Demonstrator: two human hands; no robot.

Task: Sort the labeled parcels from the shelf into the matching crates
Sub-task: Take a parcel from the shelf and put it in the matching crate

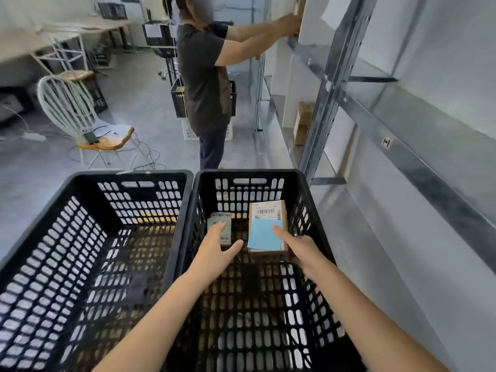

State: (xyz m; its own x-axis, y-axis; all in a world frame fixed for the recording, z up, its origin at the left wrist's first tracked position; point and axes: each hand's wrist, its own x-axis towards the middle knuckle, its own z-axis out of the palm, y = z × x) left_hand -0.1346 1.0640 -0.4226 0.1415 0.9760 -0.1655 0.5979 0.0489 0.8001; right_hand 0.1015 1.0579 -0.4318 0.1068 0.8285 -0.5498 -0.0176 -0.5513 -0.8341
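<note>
Though within crate (pixel 249 173), hands (pixel 214 253) (pixel 303 251) on parcels (pixel 214 218) (pixel 265 218), gap between.

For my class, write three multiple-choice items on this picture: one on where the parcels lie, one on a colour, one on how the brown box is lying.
1. Which crate holds both parcels? A left; B right; C one each.
2. What colour is the sheet on the brown box? A red; B blue; C yellow.
3. How does the brown box lie? A flat, label up; B on end; C label down.
Answers: 1 B, the small parcel and brown box sit in the right crate; 2 B, the sheet is light blue; 3 A, its barcode label faces up.
</note>
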